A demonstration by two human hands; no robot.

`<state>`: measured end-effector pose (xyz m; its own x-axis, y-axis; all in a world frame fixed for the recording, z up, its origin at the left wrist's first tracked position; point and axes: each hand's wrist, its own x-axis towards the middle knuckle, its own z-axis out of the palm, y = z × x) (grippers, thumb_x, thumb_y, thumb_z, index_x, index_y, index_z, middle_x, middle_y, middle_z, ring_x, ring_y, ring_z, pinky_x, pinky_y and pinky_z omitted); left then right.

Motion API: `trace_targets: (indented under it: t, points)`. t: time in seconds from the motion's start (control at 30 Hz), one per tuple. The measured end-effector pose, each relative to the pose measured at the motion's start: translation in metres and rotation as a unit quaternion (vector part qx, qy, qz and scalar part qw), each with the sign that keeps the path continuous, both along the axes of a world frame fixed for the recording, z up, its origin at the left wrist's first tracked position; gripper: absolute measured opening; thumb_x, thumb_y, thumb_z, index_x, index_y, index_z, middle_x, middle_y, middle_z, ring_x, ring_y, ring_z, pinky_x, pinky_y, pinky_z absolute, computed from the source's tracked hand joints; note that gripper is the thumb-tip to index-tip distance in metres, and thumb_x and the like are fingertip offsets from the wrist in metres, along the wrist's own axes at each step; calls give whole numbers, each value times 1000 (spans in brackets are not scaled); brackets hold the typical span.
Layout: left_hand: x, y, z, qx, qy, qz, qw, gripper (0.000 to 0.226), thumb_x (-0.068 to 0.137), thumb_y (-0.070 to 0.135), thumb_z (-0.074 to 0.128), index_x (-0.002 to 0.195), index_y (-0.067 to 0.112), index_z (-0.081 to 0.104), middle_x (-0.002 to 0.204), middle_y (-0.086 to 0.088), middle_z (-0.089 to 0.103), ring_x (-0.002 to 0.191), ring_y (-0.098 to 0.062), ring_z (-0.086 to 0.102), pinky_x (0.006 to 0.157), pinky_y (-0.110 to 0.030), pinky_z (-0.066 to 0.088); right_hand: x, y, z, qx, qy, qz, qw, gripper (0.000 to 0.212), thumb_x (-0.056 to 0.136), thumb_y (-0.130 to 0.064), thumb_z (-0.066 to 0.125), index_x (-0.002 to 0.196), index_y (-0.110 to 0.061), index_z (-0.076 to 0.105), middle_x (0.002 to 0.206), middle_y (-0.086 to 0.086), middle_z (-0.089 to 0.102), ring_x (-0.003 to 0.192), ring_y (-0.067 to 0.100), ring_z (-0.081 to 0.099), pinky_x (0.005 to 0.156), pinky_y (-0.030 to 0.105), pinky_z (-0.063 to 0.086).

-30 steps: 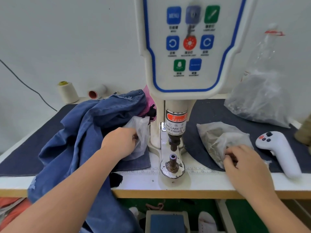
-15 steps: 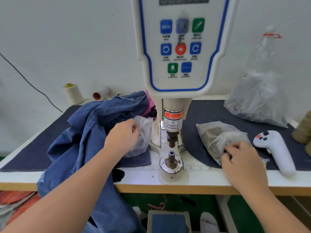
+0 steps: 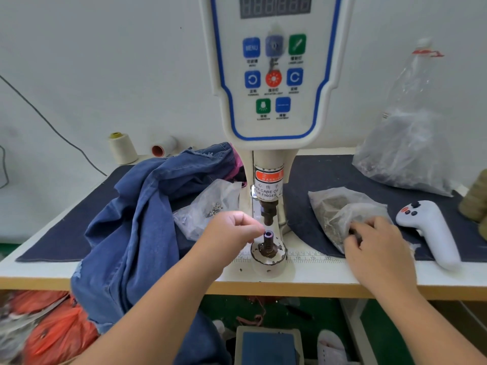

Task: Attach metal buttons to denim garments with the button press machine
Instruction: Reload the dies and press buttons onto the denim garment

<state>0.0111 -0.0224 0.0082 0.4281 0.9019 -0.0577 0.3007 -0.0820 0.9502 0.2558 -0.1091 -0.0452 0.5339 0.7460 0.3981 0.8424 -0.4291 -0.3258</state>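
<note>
A: Loading the press is the step in hand, judging by the pose. The left hand (image 3: 232, 229) has its fingers (image 3: 254, 226) pinched narrow just beside the lower die (image 3: 268, 236) of the button press machine (image 3: 268, 75); whatever small part they hold is too small to make out.

B: And the right hand (image 3: 374, 246)?

A: Its fingers curl into the mouth of the near plastic bag (image 3: 340, 209) on the tabletop (image 3: 311, 275), apparently picking out a piece; what they hold cannot be told.

B: Where is the denim garment (image 3: 137, 219)?

A: Heaped to the left of the left fingers, draped over the tabletop edge, not under the punch (image 3: 268, 214). A smaller bag of metal parts (image 3: 208, 209) lies between it and those fingers.

B: So the next move?

A: Probably seating the part squarely on the die, which sits right at the fingertips, then bringing the denim across. The fingers need to be clear of the punch directly above them.

B: Any writing?

A: The red label (image 3: 268, 176) reads "WARNING", with "TAKE CARE OF YOUR FINGER" partly visible beneath. One blue button (image 3: 251, 47) says "MENU". The printed ruler (image 3: 312, 258) shows 14, 18, 19 and 20. A white handheld controller (image 3: 432, 233) lies to the right of the right fingers.
</note>
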Motion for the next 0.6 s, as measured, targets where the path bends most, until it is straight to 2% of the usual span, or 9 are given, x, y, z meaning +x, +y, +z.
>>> trace_targets:
  t: [0.33, 0.43, 0.6]
  points:
    - [-2, -3, -6, -126, -78, -26, 989, 27, 89, 17, 67, 63, 25, 71, 56, 7, 48, 49, -7, 39, 58, -22, 33, 0, 0, -1, 6, 5, -1, 1000, 18, 90, -26, 49, 96, -22, 66, 93, -5, 45, 86, 12, 41, 67, 30, 35]
    - [-1, -3, -6, -136, -87, -27, 987, 24, 88, 17, 67, 66, 24, 70, 57, 7, 47, 48, -7, 39, 56, -21, 33, 0, 0, 0, 5, 8, -3, 1000, 17, 90, -25, 50, 96, -21, 66, 93, -4, 44, 86, 13, 41, 67, 30, 35]
    - [1, -4, -3, -126, -96, -34, 987, 37, 90, 13, 63, 57, 28, 70, 54, 9, 46, 46, -5, 37, 49, -16, 33, -1, 0, 1, 4, 9, -3, 1000, 15, 89, -24, 49, 90, -19, 64, 91, -3, 45, 85, 14, 42, 67, 31, 37]
